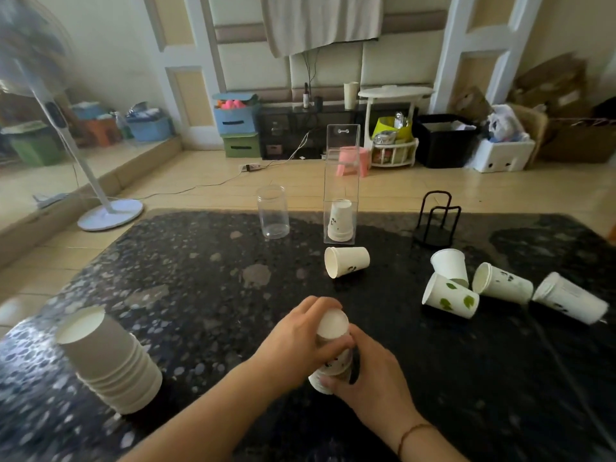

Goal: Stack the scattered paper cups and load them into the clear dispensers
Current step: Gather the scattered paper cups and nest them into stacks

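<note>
Both hands hold a small upside-down stack of white paper cups (pixel 332 328) over the near middle of the table. My left hand (pixel 296 338) grips its upper part and my right hand (pixel 373 375) grips its lower rim. A tall clear square dispenser (pixel 342 161) stands at the far middle with a short stack of cups (pixel 340 220) inside. A clear round dispenser (pixel 273 211) stands to its left with nothing visible inside. One cup (pixel 346 261) lies on its side in front of the square dispenser. Several more cups (pixel 450 296) lie scattered at the right.
A tall stack of plain beige cups (pixel 110 358) leans on the near left of the dark speckled table (pixel 200 278). A black wire rack (pixel 436 218) stands at the far right. Beyond the table are a floor fan (pixel 100 195) and a pink stool (pixel 353 160).
</note>
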